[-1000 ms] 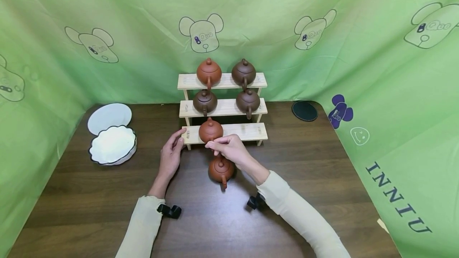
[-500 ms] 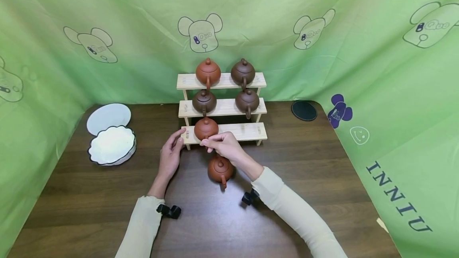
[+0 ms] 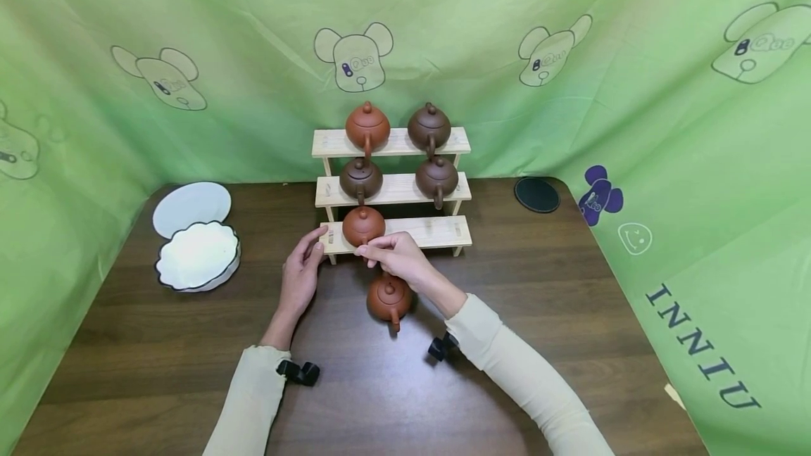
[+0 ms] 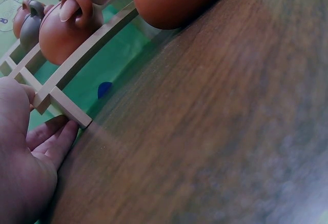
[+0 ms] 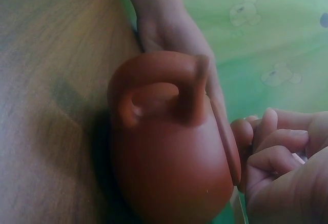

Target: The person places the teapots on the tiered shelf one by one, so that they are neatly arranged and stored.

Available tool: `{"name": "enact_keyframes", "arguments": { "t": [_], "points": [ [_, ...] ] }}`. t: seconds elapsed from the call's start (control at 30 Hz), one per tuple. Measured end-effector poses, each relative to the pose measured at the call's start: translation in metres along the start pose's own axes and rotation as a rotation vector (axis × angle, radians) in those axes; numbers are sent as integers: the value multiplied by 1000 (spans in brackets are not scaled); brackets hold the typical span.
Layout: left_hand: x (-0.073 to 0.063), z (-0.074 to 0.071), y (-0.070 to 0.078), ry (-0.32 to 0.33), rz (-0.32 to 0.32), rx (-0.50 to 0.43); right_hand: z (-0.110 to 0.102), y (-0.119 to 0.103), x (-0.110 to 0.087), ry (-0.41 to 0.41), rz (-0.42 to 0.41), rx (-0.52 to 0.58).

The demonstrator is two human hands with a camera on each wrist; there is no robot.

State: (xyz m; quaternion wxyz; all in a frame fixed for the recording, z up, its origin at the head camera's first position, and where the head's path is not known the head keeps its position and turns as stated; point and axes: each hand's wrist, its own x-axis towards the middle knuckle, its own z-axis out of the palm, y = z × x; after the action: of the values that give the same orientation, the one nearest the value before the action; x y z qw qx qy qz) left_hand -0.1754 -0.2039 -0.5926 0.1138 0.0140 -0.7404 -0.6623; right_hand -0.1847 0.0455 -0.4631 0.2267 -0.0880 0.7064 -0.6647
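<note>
In the head view my right hand [image 3: 405,259] pinches the handle of a reddish-brown clay teapot [image 3: 363,222], which sits at the left part of the lowest step of a pale wooden tiered shelf [image 3: 431,232]. My left hand [image 3: 300,280] lies at that step's left end, fingers nearly straight; in the left wrist view its fingertips [image 4: 64,134] are right by the shelf leg. A second reddish-brown teapot [image 3: 388,298] stands on the table in front, below my right hand. It fills much of the right wrist view, its looped handle [image 5: 154,67] toward the camera.
On the middle step are two dark brown teapots [image 3: 361,178]. The top step bears a reddish-brown teapot [image 3: 367,127] and a dark brown one [image 3: 429,127]. A white scalloped dish [image 3: 198,257] and a white oval plate [image 3: 193,208] are at left, a black coaster [image 3: 537,195] at right.
Over the first half second my right hand and the teapot it holds shifted left along the lowest step; since then they have hardly moved. My left hand has stayed at the shelf's end.
</note>
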Motion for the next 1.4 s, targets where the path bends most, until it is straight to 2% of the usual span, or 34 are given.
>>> {"name": "enact_keyframes", "arguments": {
  "t": [0.3,0.53,0.83,1.27,1.4],
  "points": [
    [1,0,0,1,8,-5,-6,1,-1,-2,-3,18],
    [1,-1,2,1,-21,-13,-17,-1,-9,-9,-3,29],
    [1,-1,5,-4,-18,-19,-26,2,-17,-17,-14,28],
    [1,0,0,-8,2,-9,-32,17,-45,-15,-23,23],
    [-1,3,7,6,29,-20,-37,24,-56,-11,-12,30]
  ]
}}
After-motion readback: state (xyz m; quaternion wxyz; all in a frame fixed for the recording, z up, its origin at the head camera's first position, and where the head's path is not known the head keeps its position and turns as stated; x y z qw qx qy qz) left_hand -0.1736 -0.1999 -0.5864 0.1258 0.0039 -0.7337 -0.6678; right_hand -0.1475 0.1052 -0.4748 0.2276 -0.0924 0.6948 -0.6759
